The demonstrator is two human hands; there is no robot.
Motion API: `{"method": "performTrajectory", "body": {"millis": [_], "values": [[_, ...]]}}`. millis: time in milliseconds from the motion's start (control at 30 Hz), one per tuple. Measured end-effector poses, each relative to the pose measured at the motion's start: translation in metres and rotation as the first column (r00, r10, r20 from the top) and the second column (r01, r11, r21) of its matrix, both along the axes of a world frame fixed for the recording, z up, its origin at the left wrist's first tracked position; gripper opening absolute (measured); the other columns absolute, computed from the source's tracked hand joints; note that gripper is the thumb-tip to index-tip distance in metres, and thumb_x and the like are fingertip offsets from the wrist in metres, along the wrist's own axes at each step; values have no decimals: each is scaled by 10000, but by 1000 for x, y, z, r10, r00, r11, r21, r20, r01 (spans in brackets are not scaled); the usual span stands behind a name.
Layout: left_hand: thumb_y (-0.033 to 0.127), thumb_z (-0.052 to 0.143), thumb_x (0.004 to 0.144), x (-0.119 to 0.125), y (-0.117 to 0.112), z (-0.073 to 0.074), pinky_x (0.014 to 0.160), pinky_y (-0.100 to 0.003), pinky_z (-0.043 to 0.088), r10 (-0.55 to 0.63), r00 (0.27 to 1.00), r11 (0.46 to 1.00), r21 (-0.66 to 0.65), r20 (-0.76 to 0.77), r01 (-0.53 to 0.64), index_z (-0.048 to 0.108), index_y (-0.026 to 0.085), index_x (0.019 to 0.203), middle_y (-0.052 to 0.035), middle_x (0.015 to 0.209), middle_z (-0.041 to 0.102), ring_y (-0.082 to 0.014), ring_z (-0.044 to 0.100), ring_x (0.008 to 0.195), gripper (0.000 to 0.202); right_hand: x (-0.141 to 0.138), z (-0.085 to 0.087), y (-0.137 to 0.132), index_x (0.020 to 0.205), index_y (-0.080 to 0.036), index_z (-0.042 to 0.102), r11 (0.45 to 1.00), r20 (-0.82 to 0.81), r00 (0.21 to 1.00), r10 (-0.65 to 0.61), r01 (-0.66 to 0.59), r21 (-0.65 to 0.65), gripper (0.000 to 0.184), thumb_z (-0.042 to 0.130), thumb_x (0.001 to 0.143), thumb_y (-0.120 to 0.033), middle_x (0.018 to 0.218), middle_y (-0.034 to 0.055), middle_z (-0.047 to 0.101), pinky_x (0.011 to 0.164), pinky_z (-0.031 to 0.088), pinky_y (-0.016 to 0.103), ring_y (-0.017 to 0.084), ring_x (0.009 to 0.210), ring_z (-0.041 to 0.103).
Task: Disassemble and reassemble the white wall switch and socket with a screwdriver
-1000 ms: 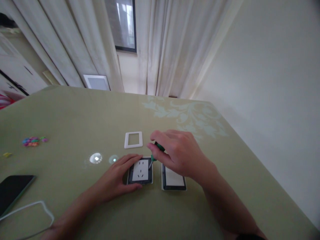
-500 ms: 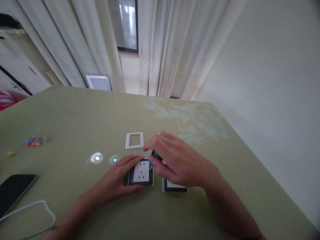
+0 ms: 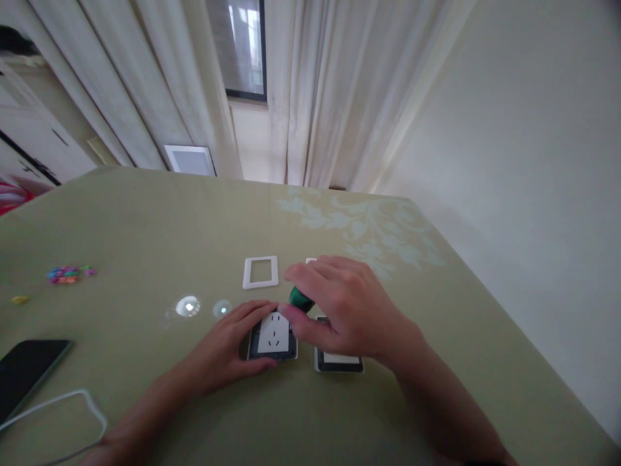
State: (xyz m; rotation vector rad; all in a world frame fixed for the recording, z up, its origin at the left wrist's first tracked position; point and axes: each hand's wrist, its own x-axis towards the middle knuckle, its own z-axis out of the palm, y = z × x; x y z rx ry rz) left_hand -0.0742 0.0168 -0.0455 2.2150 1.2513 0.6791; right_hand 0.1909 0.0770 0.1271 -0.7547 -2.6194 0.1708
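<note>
A wall socket [image 3: 270, 338] with a white face and a dark frame lies on the green tablecloth [image 3: 145, 220]. My left hand [image 3: 228, 346] grips it by its left side, thumb below and fingers above. My right hand [image 3: 342, 310] is closed around a green-handled screwdriver [image 3: 299, 299], held at the socket's upper right corner; the tip is hidden by my fingers. A second dark-framed plate [image 3: 338, 361] lies just right of the socket, half under my right hand. A white cover frame [image 3: 261, 272] lies a little beyond both.
A black phone [image 3: 26, 372] and a white cable loop [image 3: 58, 414] lie at the near left. Small coloured bits [image 3: 68, 274] and a yellow piece [image 3: 19, 299] sit farther left. Curtains [image 3: 315, 90] and a wall [image 3: 533, 162] bound the table behind and to the right.
My right hand has dropped and shifted slightly left over the socket's corner, now hiding the screwdriver's shaft. My left hand has kept its hold on the socket.
</note>
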Motion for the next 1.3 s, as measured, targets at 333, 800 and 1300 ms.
{"method": "performTrajectory", "body": {"millis": [333,800,1300], "values": [[468,853,895,1,0,2,1153,-555,552,3,1000,1000,-3,1,-3,482,336,1626,-128,1570,601,-391,622,1398,830,0,2,-1,1170,-200,644,999,-5,1000,28,-28,-44,229,531,1050,-359,1003,57,745,745,424,345,220,882,635],[457,852,908,-2,0,0,1186,-561,526,-13,999,1000,7,-35,13,406,364,1663,-120,1633,545,-394,573,1459,882,0,2,-1,1201,-165,694,991,-74,997,-37,26,-134,343,517,1133,-451,1099,85,662,869,526,358,217,989,642],[358,576,1079,48,1,50,787,-280,588,103,943,990,-127,317,-65,754,209,1057,-17,958,791,-206,710,867,233,-3,0,-1,1426,-125,584,923,-289,916,278,-338,-182,442,481,1005,-41,1375,136,663,1164,494,363,211,1334,588]]}}
